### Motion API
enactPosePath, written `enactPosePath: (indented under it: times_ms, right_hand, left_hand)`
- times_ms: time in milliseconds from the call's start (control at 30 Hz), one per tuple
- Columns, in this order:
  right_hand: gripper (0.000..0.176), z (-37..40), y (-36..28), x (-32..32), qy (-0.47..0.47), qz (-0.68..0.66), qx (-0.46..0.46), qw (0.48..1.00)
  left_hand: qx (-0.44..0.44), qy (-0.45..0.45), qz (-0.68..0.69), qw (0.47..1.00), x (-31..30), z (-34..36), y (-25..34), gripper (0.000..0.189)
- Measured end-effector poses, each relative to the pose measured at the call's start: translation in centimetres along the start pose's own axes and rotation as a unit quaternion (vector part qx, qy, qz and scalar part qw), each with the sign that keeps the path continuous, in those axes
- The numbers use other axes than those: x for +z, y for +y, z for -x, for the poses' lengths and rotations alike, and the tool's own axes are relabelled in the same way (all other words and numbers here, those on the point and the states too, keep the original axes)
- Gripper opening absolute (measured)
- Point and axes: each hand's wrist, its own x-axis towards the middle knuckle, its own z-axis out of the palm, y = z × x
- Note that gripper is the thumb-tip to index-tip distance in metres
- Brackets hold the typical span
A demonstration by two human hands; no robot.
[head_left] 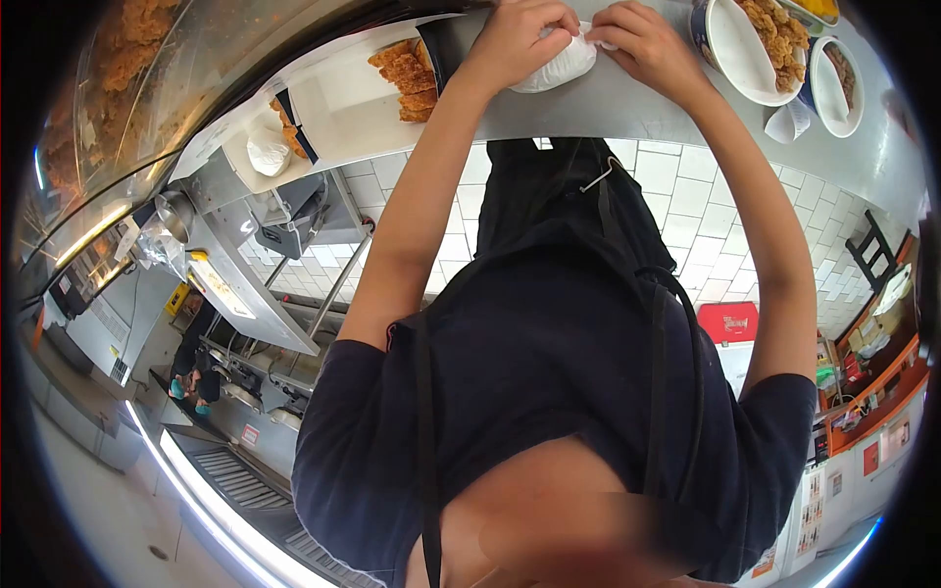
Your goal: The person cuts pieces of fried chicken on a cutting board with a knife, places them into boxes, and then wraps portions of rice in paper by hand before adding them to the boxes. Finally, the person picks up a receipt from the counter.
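Note:
A small white plastic bag (564, 69) rests on the metal counter (588, 113), its gathered top between my hands. My left hand (515, 44) is closed on the left side of that top, thumb and fingers pinched together. On the right side, my right hand (649, 47) pinches the twisted end of the same bag. What the bag contains is hidden. Just left of my left hand, a white paper box (338, 88) holds breaded fried chicken (404, 80) beside a black divider.
Paper tubs (730, 49) with fried pieces stand at right, near a small paper cup (787, 123). Another box with a white bag (267, 152) sits at left. Beyond it is a glass display case (127, 108). Another person (196, 363) is at lower left.

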Motion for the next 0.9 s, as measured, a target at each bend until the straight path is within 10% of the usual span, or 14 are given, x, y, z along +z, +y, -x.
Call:
enactPosePath:
  times_ms: [233, 900]
  right_hand:
    - [0.011, -2.8, -0.9, -1.4, -0.128, -0.015, 0.184, 0.974]
    - [0.015, -2.5, -0.1, -1.9, -0.162, -0.059, 0.16, 0.972]
  left_hand:
    - [-0.025, -0.007, 0.033, 0.999, 0.0, -0.1, -0.1, 0.011]
    - [-0.007, 0.019, 0.017, 1.0, 0.4, 0.0, -0.8, 0.011]
